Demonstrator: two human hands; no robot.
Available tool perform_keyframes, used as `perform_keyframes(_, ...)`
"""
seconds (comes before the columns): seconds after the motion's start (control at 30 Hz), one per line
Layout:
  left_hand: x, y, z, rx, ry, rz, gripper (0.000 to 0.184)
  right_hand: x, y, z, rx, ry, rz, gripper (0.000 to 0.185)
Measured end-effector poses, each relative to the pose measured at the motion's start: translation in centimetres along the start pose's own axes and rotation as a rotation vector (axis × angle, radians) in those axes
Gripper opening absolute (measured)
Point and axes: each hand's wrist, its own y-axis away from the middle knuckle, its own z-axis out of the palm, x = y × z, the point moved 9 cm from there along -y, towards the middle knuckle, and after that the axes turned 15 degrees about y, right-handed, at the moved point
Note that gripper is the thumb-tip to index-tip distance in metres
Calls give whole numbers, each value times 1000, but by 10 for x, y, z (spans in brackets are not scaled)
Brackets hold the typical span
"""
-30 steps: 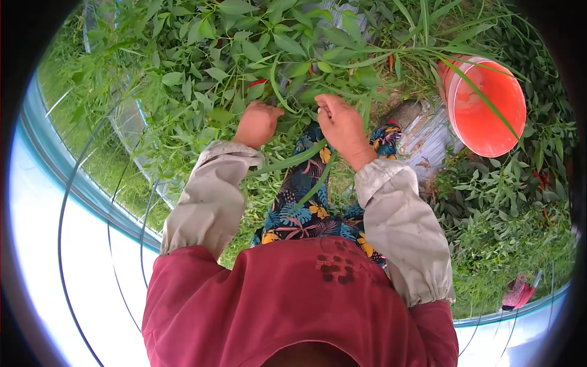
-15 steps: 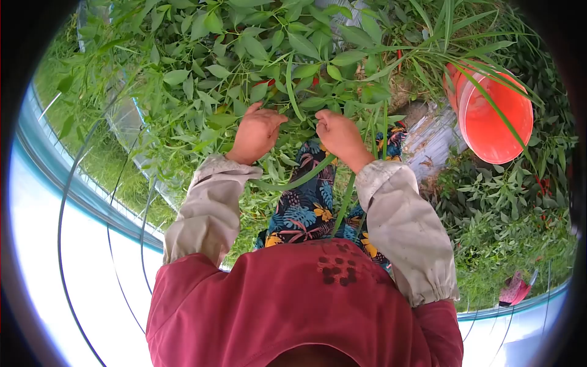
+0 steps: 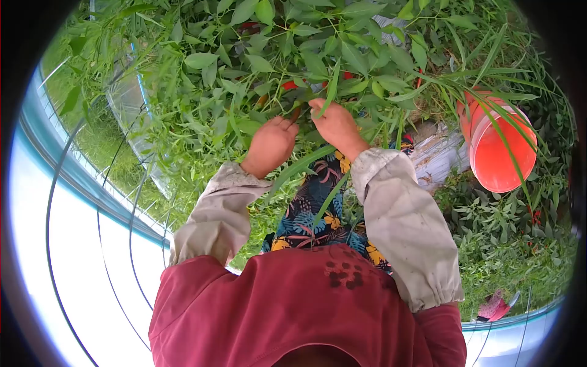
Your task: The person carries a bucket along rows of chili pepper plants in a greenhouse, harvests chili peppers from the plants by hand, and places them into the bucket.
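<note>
Silvery ground sheeting (image 3: 437, 158), green grass (image 3: 92, 131), bright white daylight.

The bucket (image 3: 498, 165) is plastic, smooth inside with a soft sheen. The ground sheet (image 3: 435, 158) looks like thin plastic film, wrinkled and dulled by dirt in places. Both sleeve covers (image 3: 413, 235) are matt cloth, heavily creased and smudged, gathered at the ends. The shirt (image 3: 293, 306) is soft matt cloth in loose folds; the printed trousers (image 3: 312, 205) are cloth too, without shine. Pepper leaves (image 3: 354, 58) are smooth, with a faint gloss, and the red peppers (image 3: 289, 85) look smooth-skinned. Grass blades (image 3: 299, 171) are smooth and lightly ribbed.
</note>
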Motion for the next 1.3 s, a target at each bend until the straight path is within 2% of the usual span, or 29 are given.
perform_keyframes(0.07,4,5,-23,144,98,44,19,-7,-12,7,-52,-1,50,23)
perform_keyframes(0.13,2,9,-35,199,157,65,18,-8,-25,18,-99,-5,99,23)
perform_keyframes(0.2,-2,13,-46,254,213,85,17,-1,-41,25,57,-187,106,23)
perform_keyframes(0.27,-6,16,-56,326,274,101,17,-6,-52,23,96,-207,142,23)
perform_keyframes(0.33,-12,18,-63,354,314,99,18,-8,-52,40,-208,83,163,24)
perform_keyframes(0.37,-14,20,-66,382,351,99,19,-6,-48,54,-315,-62,235,23)
perform_keyframes(0.4,-16,20,-67,383,357,97,19,-6,-49,58,-318,-58,239,23)
perform_keyframes(0.47,-18,23,-72,426,397,102,16,-43,-55,52,-155,-8,-190,23)
perform_keyframes(0.63,-21,26,-72,472,512,85,16,-47,-55,48,-197,38,-154,20)
perform_keyframes(0.73,-15,24,-68,539,613,83,17,-48,-42,29,-88,14,-148,12)
perform_keyframes(0.8,-11,20,-62,543,727,85,17,-31,-31,25,-144,-88,15,13)
perform_keyframes(0.83,-7,17,-63,577,739,102,18,-27,-27,23,-147,-82,3,13)
perform_keyframes(0.9,0,12,-63,606,741,108,18,-4,-18,25,-208,-357,172,15)
perform_keyframes(1.0,5,9,-60,641,745,135,16,-10,-11,11,-249,-329,64,12)
perform_keyframes(1.03,6,7,-58,621,739,123,17,-6,-5,-4,-71,-154,59,15)
perform_keyframes(1.07,7,5,-55,599,736,108,19,-5,-2,-2,-74,-155,54,15)
perform_keyframes(1.13,6,2,-53,578,741,70,20,38,15,-15,273,-731,473,18)
perform_keyframes(1.17,6,-1,-53,554,747,35,21,51,21,-22,358,-851,570,22)
perform_keyframes(1.3,16,-8,-96,628,581,-72,24,91,22,-55,473,-1053,675,22)
